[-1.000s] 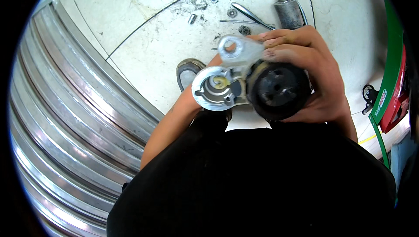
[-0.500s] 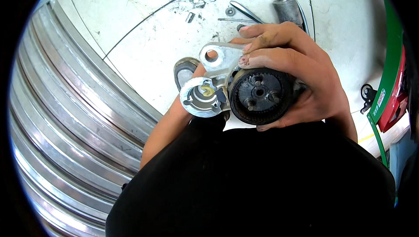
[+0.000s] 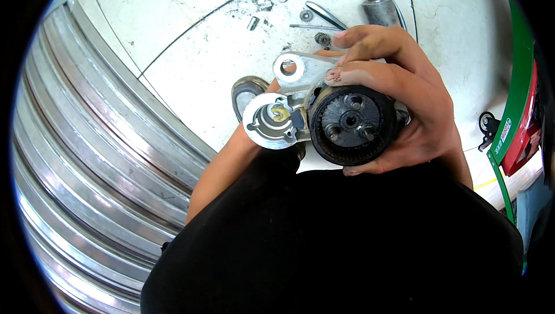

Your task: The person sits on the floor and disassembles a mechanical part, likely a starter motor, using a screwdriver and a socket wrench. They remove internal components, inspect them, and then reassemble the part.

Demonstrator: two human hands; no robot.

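A silver starter motor housing (image 3: 312, 71) is held up in front of me, its end facing me. A round opening at its left shows a yellowish part inside; a smaller hole pierces the lug above. On its right sits a black toothed ring (image 3: 315, 137) around a dark carrier plate (image 3: 350, 120) with three pins. My right hand (image 3: 416, 94) is closed around the right side, fingers over the top and thumb along the bottom. Behind the housing, my left hand (image 3: 273, 87) supports it from the left; most of its fingers are hidden.
Small gears (image 3: 322, 39), a socket (image 3: 253, 23), a ratchet (image 3: 326, 14) and a metal cylinder (image 3: 380, 10) lie on the stained pale floor (image 3: 191, 59). Ridged metal panels (image 3: 110, 158) curve along the left. A green-edged red object (image 3: 520, 140) stands at right.
Both hands have shifted the housing slightly right and up, turning it a little clockwise. A small gear on the floor, partly covered before, shows more fully.
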